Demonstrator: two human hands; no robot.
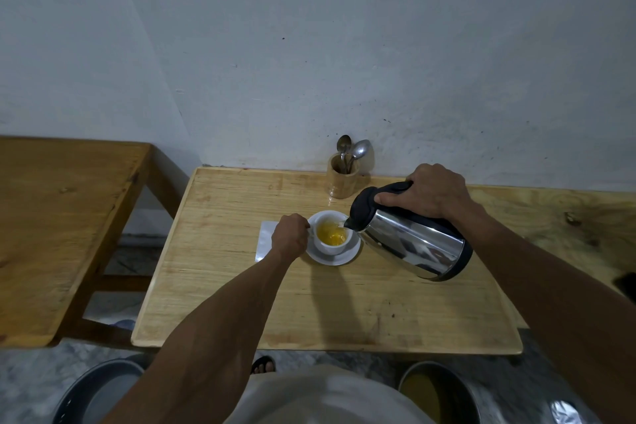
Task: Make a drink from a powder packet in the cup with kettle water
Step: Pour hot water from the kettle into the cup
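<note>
A white cup [329, 246] stands on a white saucer [347, 256] in the middle of the wooden table [241, 303]. Orange liquid fills part of the cup. My left hand [289, 234] is closed on the cup's handle at its left side. My right hand [432, 190] grips the black handle of a steel kettle [413, 243], which is tilted left with its spout over the cup's right rim. A silvery packet [265, 239] lies flat on the table just left of my left hand, partly hidden by it.
A wooden holder [341, 181] with two spoons stands at the back edge by the wall. A second wooden table [58, 227] sits to the left across a gap. Round metal basins [437, 389] sit on the floor below.
</note>
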